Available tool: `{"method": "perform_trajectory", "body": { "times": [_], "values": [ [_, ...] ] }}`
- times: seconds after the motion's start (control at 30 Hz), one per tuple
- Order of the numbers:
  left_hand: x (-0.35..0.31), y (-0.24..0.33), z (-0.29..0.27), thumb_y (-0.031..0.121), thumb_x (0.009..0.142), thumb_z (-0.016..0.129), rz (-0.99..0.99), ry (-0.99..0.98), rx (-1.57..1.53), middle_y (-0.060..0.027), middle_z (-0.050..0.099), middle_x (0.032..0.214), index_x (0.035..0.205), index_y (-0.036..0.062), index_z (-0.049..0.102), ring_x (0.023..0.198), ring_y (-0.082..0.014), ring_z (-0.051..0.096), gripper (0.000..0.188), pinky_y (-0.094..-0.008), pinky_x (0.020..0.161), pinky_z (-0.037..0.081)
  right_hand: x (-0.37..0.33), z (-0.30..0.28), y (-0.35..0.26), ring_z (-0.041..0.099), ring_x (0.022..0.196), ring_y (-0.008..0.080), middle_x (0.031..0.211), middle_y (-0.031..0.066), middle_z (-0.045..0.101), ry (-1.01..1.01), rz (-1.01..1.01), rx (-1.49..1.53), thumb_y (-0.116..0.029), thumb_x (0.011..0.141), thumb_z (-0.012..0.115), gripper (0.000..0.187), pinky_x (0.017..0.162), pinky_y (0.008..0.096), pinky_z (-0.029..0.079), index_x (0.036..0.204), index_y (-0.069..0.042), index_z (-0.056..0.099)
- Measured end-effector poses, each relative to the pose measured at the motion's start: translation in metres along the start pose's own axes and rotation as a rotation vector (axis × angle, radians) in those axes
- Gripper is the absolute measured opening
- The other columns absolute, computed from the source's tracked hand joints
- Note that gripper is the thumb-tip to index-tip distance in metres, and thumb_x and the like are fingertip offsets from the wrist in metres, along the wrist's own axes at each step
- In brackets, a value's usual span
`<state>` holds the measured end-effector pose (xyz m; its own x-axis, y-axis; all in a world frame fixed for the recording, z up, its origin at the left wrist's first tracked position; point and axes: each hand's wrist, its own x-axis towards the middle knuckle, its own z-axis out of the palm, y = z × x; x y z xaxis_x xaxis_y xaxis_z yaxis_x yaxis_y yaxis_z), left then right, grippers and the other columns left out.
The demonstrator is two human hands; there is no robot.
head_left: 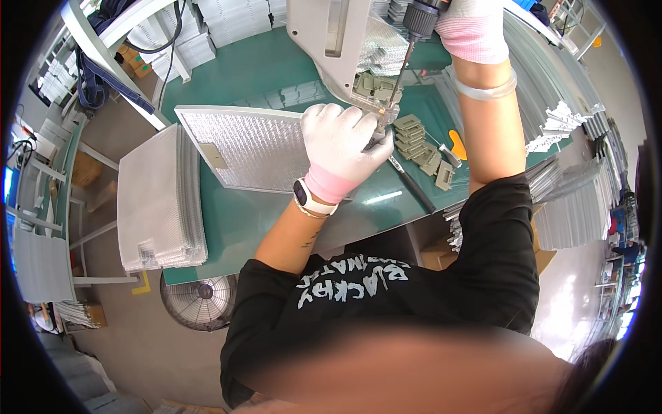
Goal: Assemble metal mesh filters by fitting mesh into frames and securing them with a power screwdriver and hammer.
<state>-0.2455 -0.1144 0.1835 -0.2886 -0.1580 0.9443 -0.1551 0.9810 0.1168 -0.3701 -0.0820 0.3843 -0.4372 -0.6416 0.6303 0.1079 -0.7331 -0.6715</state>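
My left hand [341, 141], in a white glove with a pink cuff, is closed around the right end of a silver-framed metal mesh panel [252, 148]. The panel leans at a tilt above the green table, a small beige piece [214, 155] on its left side. At the upper edge, my right hand [472, 24], gloved alike, is closed on a dark power screwdriver [422, 21]; its fingers are partly cut off. The long bit points down to a small metal fixture [387, 110] beside my left hand. What the bit tip touches is hidden.
A grey machine body [324, 41] stands ahead. Beige plastic clips [414, 138], a black-handled tool [414, 185] and an orange-yellow handled tool [456, 145] lie on the green table [241, 214]. Mesh panels are stacked at left [155, 200]; metal strips [545, 76] lie at right. A fan [205, 293] stands below.
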Motion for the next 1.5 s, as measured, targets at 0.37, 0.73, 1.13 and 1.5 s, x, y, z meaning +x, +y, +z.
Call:
{"method": "perform_trajectory", "body": {
  "times": [0.37, 0.73, 1.13, 1.5],
  "values": [
    [-0.004, -0.001, -0.004, 0.023, 0.063, 0.076, -0.047, -0.056, 0.017, 0.0026, 0.057, 0.060, 0.072, 0.0174, 0.066, 0.057, -0.0207, 0.054, 0.014, -0.0390, 0.060, 0.037, -0.029, -0.006, 0.029, 0.051, 0.060, 0.0110, 0.072, 0.0028, 0.055, -0.364, 0.167, -0.073, -0.031, 0.095, 0.059, 0.027, 0.054, 0.0220, 0.040, 0.083, -0.007, 0.056],
    [-0.015, 0.005, -0.004, 0.016, 0.067, 0.077, -0.087, -0.026, -0.093, 0.0008, 0.063, 0.067, 0.076, 0.0112, 0.069, 0.064, -0.0202, 0.057, 0.013, -0.0340, 0.062, 0.044, -0.037, 0.008, 0.039, 0.041, 0.053, 0.0086, 0.071, 0.0045, 0.049, -0.497, 0.304, 0.425, -0.025, 0.092, 0.060, 0.050, 0.048, 0.0198, 0.031, 0.132, 0.001, 0.044],
    [-0.017, 0.004, -0.007, 0.016, 0.066, 0.076, -0.055, -0.080, -0.106, 0.0000, 0.056, 0.069, 0.088, 0.0103, 0.071, 0.068, -0.0236, 0.053, 0.024, -0.0386, 0.066, 0.043, -0.046, 0.006, 0.032, 0.035, 0.046, 0.0061, 0.066, 0.0039, 0.047, -0.508, 0.319, 0.457, -0.024, 0.089, 0.061, 0.056, 0.041, 0.0189, 0.027, 0.133, 0.004, 0.040],
    [-0.018, 0.011, -0.013, 0.017, 0.064, 0.078, 0.000, -0.001, 0.001, 0.0023, 0.063, 0.073, 0.087, 0.0130, 0.072, 0.072, -0.0221, 0.056, 0.024, -0.0376, 0.069, 0.045, -0.037, -0.016, 0.031, 0.053, 0.057, 0.0129, 0.073, 0.0036, 0.055, -0.252, 0.176, 0.524, -0.027, 0.094, 0.057, 0.020, 0.051, 0.0226, 0.044, 0.093, -0.007, 0.057]
  ]
}}
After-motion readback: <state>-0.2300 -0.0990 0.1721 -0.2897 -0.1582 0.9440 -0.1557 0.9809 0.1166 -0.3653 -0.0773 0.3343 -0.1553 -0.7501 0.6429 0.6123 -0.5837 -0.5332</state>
